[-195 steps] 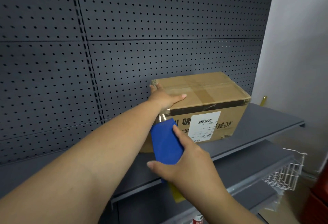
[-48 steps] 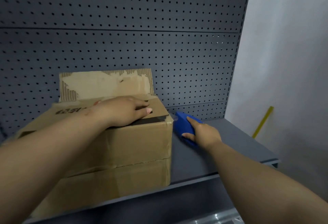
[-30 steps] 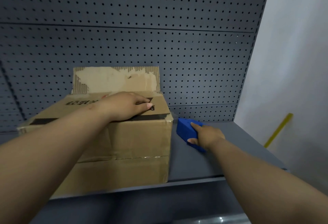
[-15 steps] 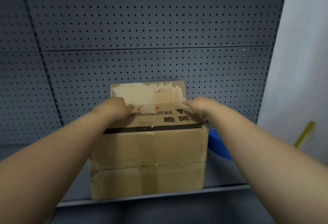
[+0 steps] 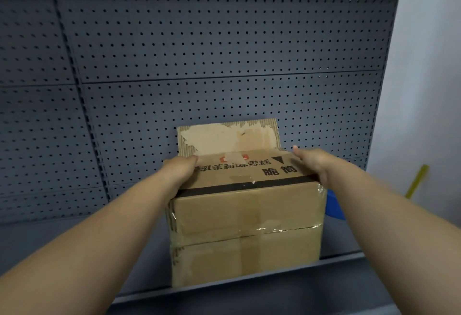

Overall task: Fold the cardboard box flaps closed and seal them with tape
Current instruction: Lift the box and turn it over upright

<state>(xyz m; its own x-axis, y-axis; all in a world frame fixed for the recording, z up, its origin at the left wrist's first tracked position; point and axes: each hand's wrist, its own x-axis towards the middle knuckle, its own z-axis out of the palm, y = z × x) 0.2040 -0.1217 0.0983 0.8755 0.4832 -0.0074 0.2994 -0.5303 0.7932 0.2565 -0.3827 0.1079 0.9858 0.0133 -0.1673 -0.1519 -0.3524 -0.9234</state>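
A brown cardboard box [image 5: 247, 230] stands on the grey shelf [image 5: 82, 237], its front seam taped. The near top flap [image 5: 249, 172], printed with black characters, lies folded down over the opening. The far flap [image 5: 229, 137], its surface torn, stands upright against the pegboard. My left hand [image 5: 180, 168] grips the folded flap at the box's top left corner, fingers curled over the edge. My right hand [image 5: 313, 163] holds the top right corner, thumb on the flap, fingers down the side. The blue tape dispenser [image 5: 335, 205] lies on the shelf just right of the box, mostly hidden by my right forearm.
A dark perforated pegboard [image 5: 224, 65] backs the shelf right behind the box. A pale wall [image 5: 429, 90] closes the right side, with a yellow stick [image 5: 416, 181] leaning there. The shelf's front lip [image 5: 249, 289] runs under the box.
My right hand let go of the blue dispenser on the shelf and came up to the box's top right corner. The left hand slid to the top left corner. The view centred on the box.
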